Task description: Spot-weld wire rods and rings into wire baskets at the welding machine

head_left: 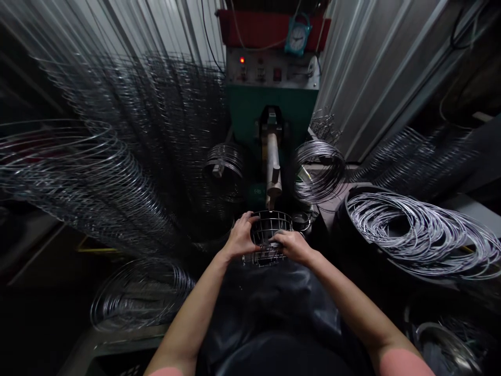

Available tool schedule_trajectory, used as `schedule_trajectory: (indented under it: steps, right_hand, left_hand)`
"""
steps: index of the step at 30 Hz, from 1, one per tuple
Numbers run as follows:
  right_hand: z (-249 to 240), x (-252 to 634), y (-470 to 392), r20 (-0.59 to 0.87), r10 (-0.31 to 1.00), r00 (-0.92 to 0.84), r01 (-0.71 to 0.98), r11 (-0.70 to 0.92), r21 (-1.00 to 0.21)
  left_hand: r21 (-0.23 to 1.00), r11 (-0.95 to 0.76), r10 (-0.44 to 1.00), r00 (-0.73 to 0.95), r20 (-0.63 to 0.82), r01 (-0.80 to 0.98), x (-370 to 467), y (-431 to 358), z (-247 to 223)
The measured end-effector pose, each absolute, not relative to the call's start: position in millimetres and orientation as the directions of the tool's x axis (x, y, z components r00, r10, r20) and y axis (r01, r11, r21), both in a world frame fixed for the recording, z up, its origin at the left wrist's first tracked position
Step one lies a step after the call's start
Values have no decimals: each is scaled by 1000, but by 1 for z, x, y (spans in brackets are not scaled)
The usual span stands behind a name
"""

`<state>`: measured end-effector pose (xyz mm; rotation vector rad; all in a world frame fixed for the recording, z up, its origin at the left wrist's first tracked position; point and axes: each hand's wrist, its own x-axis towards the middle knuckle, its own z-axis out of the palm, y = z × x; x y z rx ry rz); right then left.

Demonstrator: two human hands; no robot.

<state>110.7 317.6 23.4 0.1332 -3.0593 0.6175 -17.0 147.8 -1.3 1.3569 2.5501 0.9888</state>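
Note:
A small round wire basket (pixel 273 220) is held in front of my body, just under the metal electrode arm (pixel 273 162) of a green machine (pixel 245 104). On its left side my left hand (pixel 241 237) grips the wires, fingers over the rim and thumb lower down. My right hand (pixel 294 245) is closed on the right side, its thumb and fingertips toward the basket's middle. Whether the right fingers also pinch a separate wire is too dark to tell. The basket's top edge sits close to the electrode tip (pixel 271 206); contact between them cannot be made out.
Tall stacks of wire rings (pixel 129 172) stand at the left. Wire ring bundles hang on both sides of the machine, including one right bundle (pixel 319 169). A black tub (pixel 352 230) of loose rings (pixel 415 235) is at the right. A blue clock (pixel 297 36) hangs above.

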Motion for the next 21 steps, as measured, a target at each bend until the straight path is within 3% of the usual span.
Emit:
schedule_trajectory:
  steps: [11, 21]
  right_hand:
    - [33, 96, 327, 12, -54, -998, -55, 960, -274]
    - [29, 93, 325, 52, 55, -997, 38, 959, -282]
  left_hand:
    - [602, 349, 768, -587, 256, 719, -37, 163, -7]
    - [606, 386, 726, -635, 265, 695, -40, 171, -8]
